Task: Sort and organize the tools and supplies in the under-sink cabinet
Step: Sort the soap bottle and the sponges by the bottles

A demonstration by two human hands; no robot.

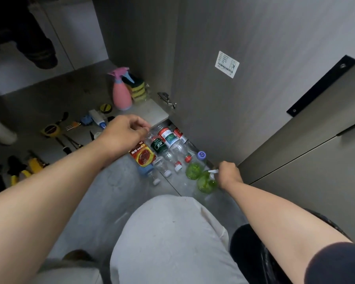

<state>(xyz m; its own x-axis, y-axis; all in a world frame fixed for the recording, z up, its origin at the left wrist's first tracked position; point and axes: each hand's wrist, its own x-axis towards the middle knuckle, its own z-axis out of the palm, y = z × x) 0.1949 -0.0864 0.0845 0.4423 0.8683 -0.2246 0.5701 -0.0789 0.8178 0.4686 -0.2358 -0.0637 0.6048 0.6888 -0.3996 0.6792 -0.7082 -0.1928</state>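
Several plastic bottles lie in a row on the floor below the open cabinet's front edge. My left hand [125,132] has its fingers curled on the base of the bottle with the red and yellow label [142,156]. Beside that one lie a green-labelled bottle [159,147] and a clear red-banded bottle [168,138]. My right hand [229,174] grips the white top of a green pump bottle [206,184]. A second green bottle [193,170] stands next to it.
On the cabinet floor [154,111] stand a pink spray bottle [121,93] and stacked yellow-green sponges [137,87]. Tape measures, screwdrivers and yellow-handled pliers [23,171] lie spread at the left. The open cabinet door [244,99] rises at the right. My knee [168,232] is low in the middle.
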